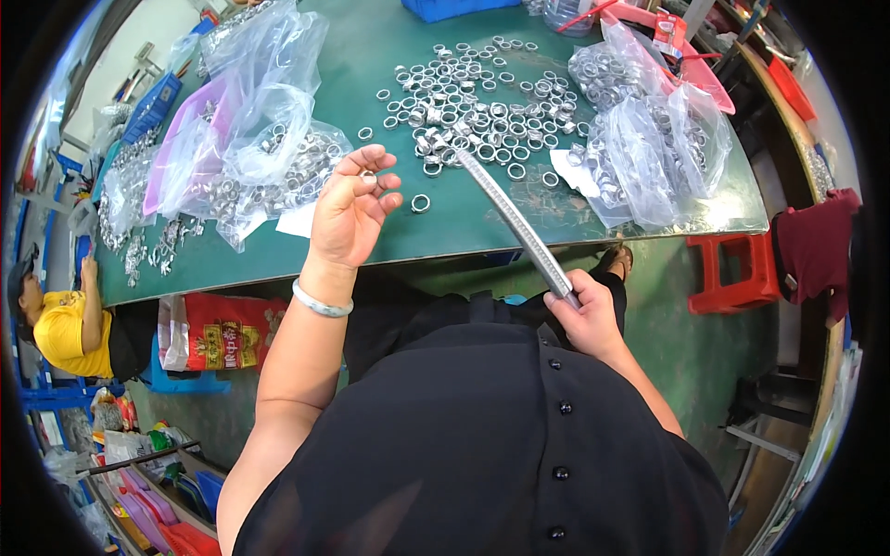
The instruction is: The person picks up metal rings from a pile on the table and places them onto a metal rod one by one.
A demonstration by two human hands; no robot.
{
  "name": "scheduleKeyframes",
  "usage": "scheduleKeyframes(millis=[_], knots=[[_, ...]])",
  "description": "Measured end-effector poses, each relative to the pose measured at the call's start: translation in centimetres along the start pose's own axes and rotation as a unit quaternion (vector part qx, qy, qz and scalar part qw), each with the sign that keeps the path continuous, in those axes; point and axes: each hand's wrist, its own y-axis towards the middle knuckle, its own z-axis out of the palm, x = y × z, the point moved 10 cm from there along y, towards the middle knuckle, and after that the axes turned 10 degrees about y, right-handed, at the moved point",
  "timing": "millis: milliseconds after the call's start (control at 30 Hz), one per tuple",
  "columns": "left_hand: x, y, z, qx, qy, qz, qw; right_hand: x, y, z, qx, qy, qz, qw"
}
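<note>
My left hand (pixel 348 208) is raised over the near table edge, palm up, with a small silver-coloured ring (pixel 368 178) pinched between thumb and fingers. My right hand (pixel 591 313), at the lower right, grips the thick end of a tapered metal ring mandrel (pixel 514 221) with graduation marks. Its thin tip points up and left toward a spread of loose metal rings (pixel 496 120). A single ring (pixel 421 203) lies on the green table (pixel 371 255), just right of my left hand. No ring shows on the mandrel.
Clear plastic bags of rings (pixel 640 167) lie at right, more bags (pixel 278 167) at left near a purple basket (pixel 190 139). A pink basket (pixel 709 83) stands far right. A red stool (pixel 734 273) is beside the table; a person in yellow (pixel 69 334) sits at left.
</note>
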Motion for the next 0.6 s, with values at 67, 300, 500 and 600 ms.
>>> scheduleKeyframes(millis=[67, 300, 500, 600], knots=[[0.5, 0.4, -0.8, 0.001, 0.082, -0.020, 0.996, -0.4, 0.1, -0.1, -0.007, 0.019, 0.017, 1.000], [-0.6, 2.4, 3.5, -0.057, 0.723, 0.116, 0.679, -1.0, -0.1, -0.4, -0.015, 0.029, 0.026, 0.999], [1.0, 3.5, 3.4, -0.013, 0.736, 0.093, 0.671, -1.1, -0.2, -0.7, -0.020, 0.026, 0.028, 0.999], [2.1, 3.3, 2.4, 0.021, 0.641, -0.013, 0.767, -1.3, -0.3, -0.7, -0.022, 0.026, 0.031, 0.999]])
